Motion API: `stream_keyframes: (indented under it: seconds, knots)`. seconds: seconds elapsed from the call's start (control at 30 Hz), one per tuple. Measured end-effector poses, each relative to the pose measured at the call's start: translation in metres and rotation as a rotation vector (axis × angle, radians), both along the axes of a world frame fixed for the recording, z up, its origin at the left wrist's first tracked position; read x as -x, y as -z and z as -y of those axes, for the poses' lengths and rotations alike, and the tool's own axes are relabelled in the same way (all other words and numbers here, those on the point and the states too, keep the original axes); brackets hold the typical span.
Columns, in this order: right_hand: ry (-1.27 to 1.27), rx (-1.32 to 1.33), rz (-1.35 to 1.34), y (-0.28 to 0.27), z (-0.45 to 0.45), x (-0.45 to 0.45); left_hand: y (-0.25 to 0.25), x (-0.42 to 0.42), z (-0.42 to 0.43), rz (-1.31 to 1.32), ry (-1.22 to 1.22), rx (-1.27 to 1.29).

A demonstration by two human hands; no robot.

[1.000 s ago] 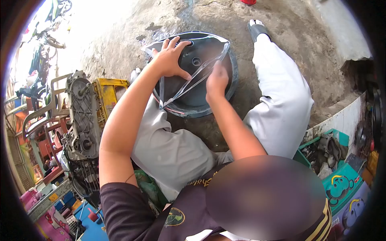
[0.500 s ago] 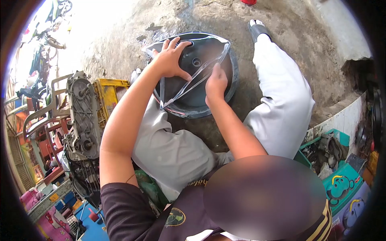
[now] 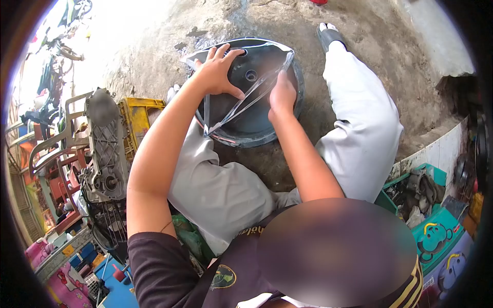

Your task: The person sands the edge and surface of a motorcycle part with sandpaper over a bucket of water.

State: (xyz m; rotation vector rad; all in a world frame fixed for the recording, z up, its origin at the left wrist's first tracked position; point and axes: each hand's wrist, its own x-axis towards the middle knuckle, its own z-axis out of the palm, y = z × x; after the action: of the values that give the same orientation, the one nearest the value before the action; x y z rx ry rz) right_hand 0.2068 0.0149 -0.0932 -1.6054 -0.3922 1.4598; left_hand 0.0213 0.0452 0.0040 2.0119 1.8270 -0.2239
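Triangular piece, silvery-edged, at twelve o'clock, overlying round black basin; middle, solid or clear, indistinct. Left hand, ten o'clock on basin: grip spread, covering one side. Right hand, three o'clock: fingers partly hidden, grip cannot be told.

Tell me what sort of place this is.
Probably a small repair workshop, perhaps for motorbikes: what looks like a metal engine casing stands beside a yellow crate, and a green bin holds worn parts.
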Motion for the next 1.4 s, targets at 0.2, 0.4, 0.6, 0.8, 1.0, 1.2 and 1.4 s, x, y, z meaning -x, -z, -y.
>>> stream_keyframes:
  seconds: [0.2,0.4,0.6,0.8,1.0,1.2,1.4]
  knots:
    - [0.021,-0.014,-0.095,-0.001,-0.007,-0.005,0.001,0.0,-0.001,-0.027,0.01,0.004]
    - [-0.004,0.002,0.043,-0.009,0.009,0.003,0.001,-0.001,-0.001,-0.033,0.004,-0.004]
    - [0.017,0.017,-0.049,-0.009,0.002,0.0,0.002,0.001,-0.001,-0.02,0.013,-0.016]
    - [0.055,-0.007,-0.099,-0.006,-0.005,-0.003,-0.003,-0.003,-0.002,-0.01,-0.006,0.003]
    - [0.053,0.005,0.021,-0.013,0.005,0.005,-0.002,-0.004,0.0,-0.034,-0.005,0.0]
    - [-0.006,0.017,0.08,-0.02,0.005,0.001,-0.009,-0.005,-0.001,-0.018,-0.011,0.027]
    - [0.032,0.004,-0.041,-0.014,-0.005,-0.003,-0.004,-0.003,-0.004,-0.059,0.02,0.007]
